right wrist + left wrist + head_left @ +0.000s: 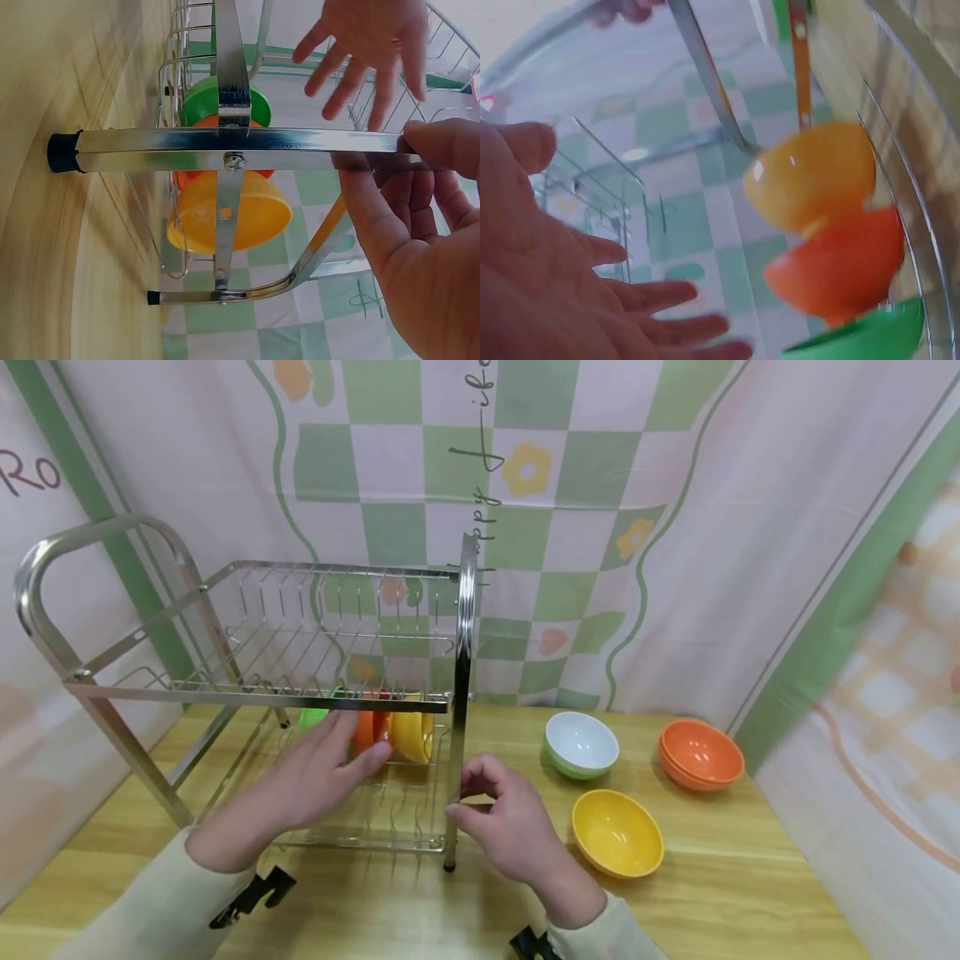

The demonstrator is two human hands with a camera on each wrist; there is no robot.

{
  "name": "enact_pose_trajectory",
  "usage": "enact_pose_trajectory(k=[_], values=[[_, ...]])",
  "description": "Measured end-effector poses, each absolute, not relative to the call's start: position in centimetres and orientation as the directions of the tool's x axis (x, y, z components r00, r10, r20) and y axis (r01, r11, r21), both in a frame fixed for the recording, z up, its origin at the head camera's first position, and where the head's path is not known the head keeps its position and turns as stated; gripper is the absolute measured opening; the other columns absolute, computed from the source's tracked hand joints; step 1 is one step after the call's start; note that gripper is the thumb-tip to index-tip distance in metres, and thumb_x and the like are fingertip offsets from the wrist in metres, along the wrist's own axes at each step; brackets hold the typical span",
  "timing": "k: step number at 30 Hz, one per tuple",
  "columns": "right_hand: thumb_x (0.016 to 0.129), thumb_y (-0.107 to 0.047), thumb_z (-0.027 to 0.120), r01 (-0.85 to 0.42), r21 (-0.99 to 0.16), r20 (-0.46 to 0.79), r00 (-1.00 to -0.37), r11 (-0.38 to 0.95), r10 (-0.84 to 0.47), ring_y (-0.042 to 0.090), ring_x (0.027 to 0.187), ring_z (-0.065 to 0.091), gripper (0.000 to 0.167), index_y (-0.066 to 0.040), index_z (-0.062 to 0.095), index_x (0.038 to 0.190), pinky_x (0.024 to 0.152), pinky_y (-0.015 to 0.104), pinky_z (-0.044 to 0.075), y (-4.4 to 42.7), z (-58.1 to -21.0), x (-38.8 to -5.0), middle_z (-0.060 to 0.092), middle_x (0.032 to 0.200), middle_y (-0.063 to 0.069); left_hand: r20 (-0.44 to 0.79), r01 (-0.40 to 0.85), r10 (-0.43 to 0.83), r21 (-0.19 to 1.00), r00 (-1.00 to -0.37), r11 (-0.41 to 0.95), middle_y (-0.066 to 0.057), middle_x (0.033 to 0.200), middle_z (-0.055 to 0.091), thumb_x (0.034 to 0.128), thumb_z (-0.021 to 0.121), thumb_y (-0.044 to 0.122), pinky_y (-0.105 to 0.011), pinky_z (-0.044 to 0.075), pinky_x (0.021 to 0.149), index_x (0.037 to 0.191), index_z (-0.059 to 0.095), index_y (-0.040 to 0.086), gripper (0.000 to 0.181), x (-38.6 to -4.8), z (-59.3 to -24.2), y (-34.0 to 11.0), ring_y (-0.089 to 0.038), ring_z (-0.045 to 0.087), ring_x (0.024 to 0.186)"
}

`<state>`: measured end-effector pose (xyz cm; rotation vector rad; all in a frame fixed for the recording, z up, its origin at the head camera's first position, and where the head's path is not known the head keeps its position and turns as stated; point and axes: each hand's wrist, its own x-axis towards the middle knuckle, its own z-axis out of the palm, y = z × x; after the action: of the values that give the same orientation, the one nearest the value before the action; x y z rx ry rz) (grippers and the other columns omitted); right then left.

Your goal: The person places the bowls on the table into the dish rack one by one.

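Note:
A two-tier metal dish rack (270,700) stands on the left of the table. On its lower tier, a green bowl (870,337), an orange bowl (840,262) and a yellow bowl (817,172) stand on edge in a row. My left hand (315,772), fingers extended, reaches in below the upper tier. From the left wrist view, a gap separates it from the bowls, and it holds nothing. My right hand (510,822) pinches the rack's right front leg (300,141) between thumb and fingers. That leg partly hides the orange bowl in the right wrist view.
Right of the rack, a bowl white inside and green outside (581,743), a yellow bowl (618,835) and stacked orange bowls (701,752) sit upright on the wooden table (720,893). A patterned curtain (675,635) hangs behind. The upper tier's wires (337,602) rise above my left hand.

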<state>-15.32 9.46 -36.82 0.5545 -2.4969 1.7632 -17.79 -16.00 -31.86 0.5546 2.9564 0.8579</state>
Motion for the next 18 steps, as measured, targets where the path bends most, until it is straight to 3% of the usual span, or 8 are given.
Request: enact_pose_trajectory(k=[4,8,12,18], values=[[0.085,0.002,0.071,-0.303,-0.924,0.244,-0.936,0.232,-0.253,0.022,0.099,0.061,0.026,-0.010,0.056,0.103,0.082,0.030,0.057,9.3,-36.8,-15.1,0.060,0.102,0.007,0.041,0.286,0.330,0.608,-0.943,0.740,-0.017,0.157,0.032,0.0954,0.051,0.063,-0.064,0.034,0.106,0.159,0.019,0.013,0.088,-16.8,-31.8,-14.9,-0.042,0.037,0.136],[0.081,0.006,0.068,-0.315,-0.929,0.268,-0.935,0.196,-0.232,0.025,0.105,0.059,0.035,-0.007,0.053,0.110,0.087,0.031,0.056,9.6,-36.5,-14.7,0.056,0.111,0.009,0.089,0.295,0.359,0.762,-0.929,0.576,-0.008,0.134,0.054,0.0930,0.070,0.038,-0.051,0.050,0.096,0.150,0.039,0.018,0.068,-16.2,-32.4,-13.8,-0.031,0.056,0.118],[0.078,0.011,0.062,-0.355,-0.915,0.319,-0.927,0.189,-0.198,0.027,0.106,0.058,0.040,-0.003,0.050,0.113,0.093,0.033,0.053,10.7,-35.8,-14.1,0.053,0.113,0.012,0.220,0.371,0.405,0.862,-0.888,0.345,-0.008,0.114,0.056,0.0876,0.076,0.013,-0.039,0.053,0.093,0.137,0.049,0.017,0.056,-15.9,-33.2,-12.7,-0.025,0.061,0.103],[0.079,0.014,0.062,-0.404,-0.889,0.381,-0.914,0.216,-0.138,0.027,0.102,0.058,0.038,-0.002,0.051,0.111,0.091,0.036,0.054,13.2,-34.6,-13.5,0.054,0.108,0.016,0.420,0.477,0.417,0.878,-0.806,0.036,-0.012,0.116,0.055,0.0828,0.072,-0.008,-0.041,0.052,0.095,0.128,0.051,0.012,0.054,-15.5,-34.6,-10.7,-0.029,0.057,0.108]])
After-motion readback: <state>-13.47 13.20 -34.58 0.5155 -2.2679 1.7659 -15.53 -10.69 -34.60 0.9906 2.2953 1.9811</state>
